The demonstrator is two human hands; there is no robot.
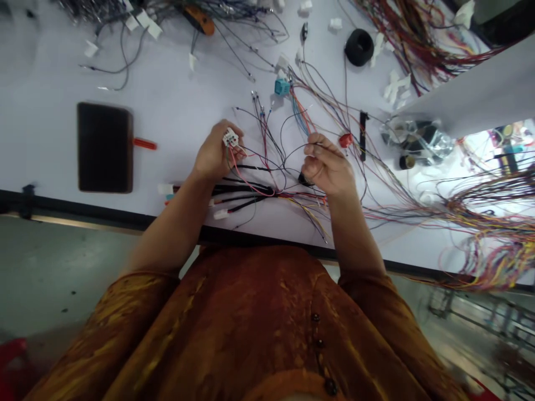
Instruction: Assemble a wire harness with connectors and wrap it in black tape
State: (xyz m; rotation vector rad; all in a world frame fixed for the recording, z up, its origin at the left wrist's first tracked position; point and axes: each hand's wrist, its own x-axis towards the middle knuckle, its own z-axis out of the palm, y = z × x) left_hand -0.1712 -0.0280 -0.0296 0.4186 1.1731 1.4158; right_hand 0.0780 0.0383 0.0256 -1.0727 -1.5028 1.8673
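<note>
My left hand [218,151] is closed around a white plug connector [230,137], its face turned up and several thin wires running out of it. Off to the right, my right hand [329,164] pinches a thin dark wire [296,150] between thumb and fingertips. Between and below the hands lies a wire harness [267,192] with black-sleeved branches and loose crimped ends. A white connector [221,214] ends one of its branches. Beyond the right hand sit a teal connector [282,86] and a red connector [345,140].
A dark tablet-like device [104,147] lies at left beside an orange strip [145,143]. A black tape roll [359,47] stands at the back. Wire bundles [497,195] cover the right side, near a clear plastic bag [418,139]. The table's dark edge [104,210] runs before my body.
</note>
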